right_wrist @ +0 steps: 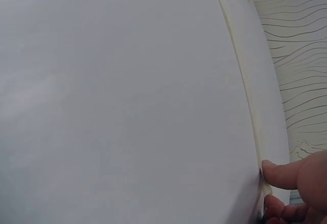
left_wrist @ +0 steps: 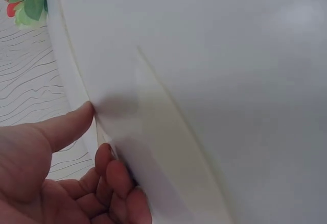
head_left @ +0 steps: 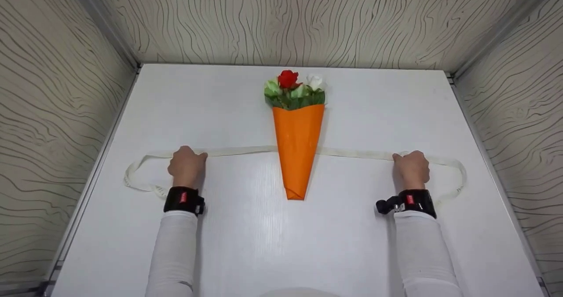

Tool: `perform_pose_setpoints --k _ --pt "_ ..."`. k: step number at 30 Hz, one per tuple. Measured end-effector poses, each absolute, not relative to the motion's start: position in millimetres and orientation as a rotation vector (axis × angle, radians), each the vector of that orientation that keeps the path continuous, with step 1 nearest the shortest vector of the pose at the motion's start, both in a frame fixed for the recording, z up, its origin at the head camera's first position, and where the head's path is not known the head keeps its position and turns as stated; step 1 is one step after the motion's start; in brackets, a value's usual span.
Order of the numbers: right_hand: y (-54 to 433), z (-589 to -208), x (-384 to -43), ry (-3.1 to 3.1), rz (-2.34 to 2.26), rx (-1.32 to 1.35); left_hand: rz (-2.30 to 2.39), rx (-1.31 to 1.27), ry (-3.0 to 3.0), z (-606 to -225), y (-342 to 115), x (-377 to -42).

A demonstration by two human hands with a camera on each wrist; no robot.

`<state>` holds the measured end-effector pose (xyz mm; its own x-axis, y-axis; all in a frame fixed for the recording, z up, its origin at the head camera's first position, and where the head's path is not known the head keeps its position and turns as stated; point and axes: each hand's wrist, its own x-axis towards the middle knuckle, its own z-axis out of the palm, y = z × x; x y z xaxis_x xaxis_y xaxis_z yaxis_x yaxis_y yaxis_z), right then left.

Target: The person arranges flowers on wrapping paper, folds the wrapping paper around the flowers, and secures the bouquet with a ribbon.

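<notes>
An orange-wrapped bouquet (head_left: pixel 298 145) lies on the white table, its red and white roses toward the back wall and its narrow end toward the person. Beneath the wrap passes a long cream ribbon (head_left: pixel 239 151), stretched sideways in a nearly straight line. On the left, the left hand (head_left: pixel 186 167) holds the ribbon, with thumb (left_wrist: pixel 76 124) and curled fingers at its edge. The right hand (head_left: pixel 412 169) pinches the other side, its thumb (right_wrist: pixel 281 175) on the ribbon. Beyond each hand a loose end curves back toward the person.
The white tabletop (head_left: pixel 264 253) has wood-patterned panels (head_left: pixel 281 24) at its back and sides. Black camera straps circle both wrists, above white sleeves (head_left: pixel 173 248). One ribbon tail (left_wrist: pixel 168 132) runs close past the left hand.
</notes>
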<state>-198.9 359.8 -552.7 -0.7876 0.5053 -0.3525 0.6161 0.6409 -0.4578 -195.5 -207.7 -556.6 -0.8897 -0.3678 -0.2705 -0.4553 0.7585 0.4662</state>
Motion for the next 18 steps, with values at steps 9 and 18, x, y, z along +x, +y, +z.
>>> perform_pose_setpoints --k 9,18 --pt "355.7 -560.3 -199.0 2.724 -0.993 0.929 0.941 -0.701 2.770 -553.6 -205.9 -201.2" --pt "351.9 -555.5 -199.3 2.711 -1.351 0.978 1.091 -0.713 2.759 -560.7 -210.6 -202.9"
